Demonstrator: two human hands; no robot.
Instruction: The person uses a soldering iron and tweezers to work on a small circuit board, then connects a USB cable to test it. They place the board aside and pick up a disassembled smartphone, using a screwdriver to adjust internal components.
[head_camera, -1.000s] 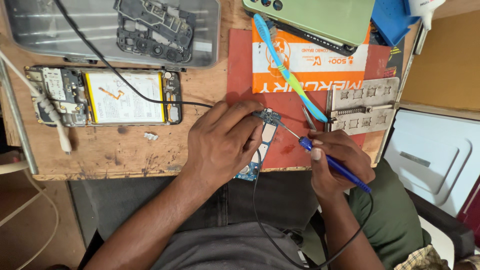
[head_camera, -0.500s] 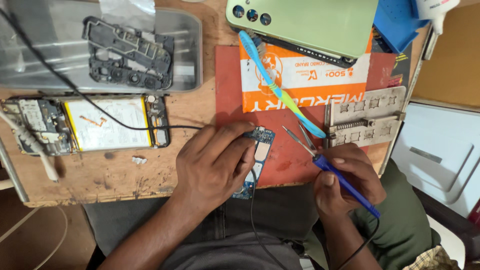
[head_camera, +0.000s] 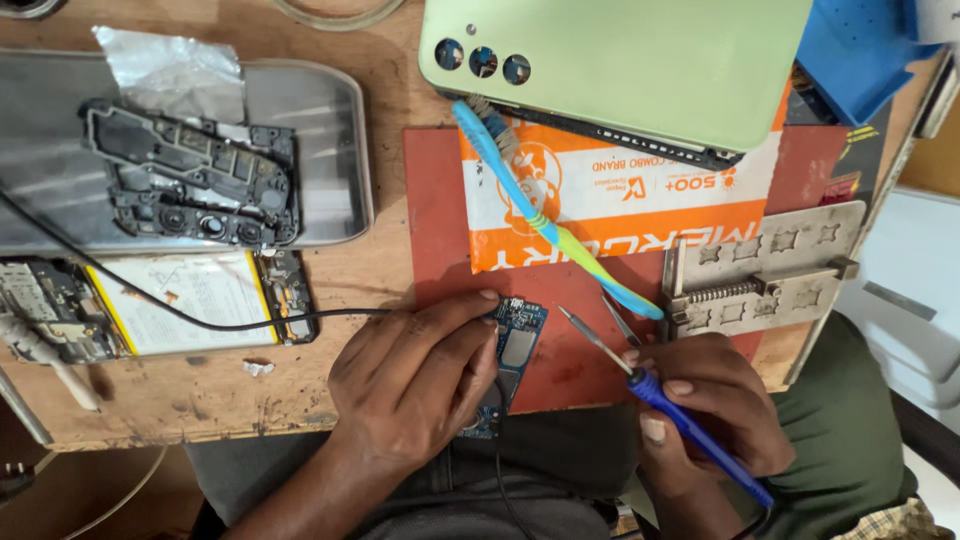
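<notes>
The soldering iron (head_camera: 690, 425), gripped in the right hand (head_camera: 710, 415), had been drawn back from the circuit board (head_camera: 512, 345) pinned under the left hand (head_camera: 415, 385); contact was broken.

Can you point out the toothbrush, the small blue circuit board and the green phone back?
toothbrush (head_camera: 545, 232): head view, middle of handle.
circuit board (head_camera: 516, 340): head view, bare upper part.
phone back (head_camera: 640, 60): head view, plain middle.

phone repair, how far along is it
Done: the phone lies opened, its green back cover off, its black frame in the tray. In hand: the left hand pins the small board; the right hand holds a soldering iron near it. Left: refitting everything.
</notes>
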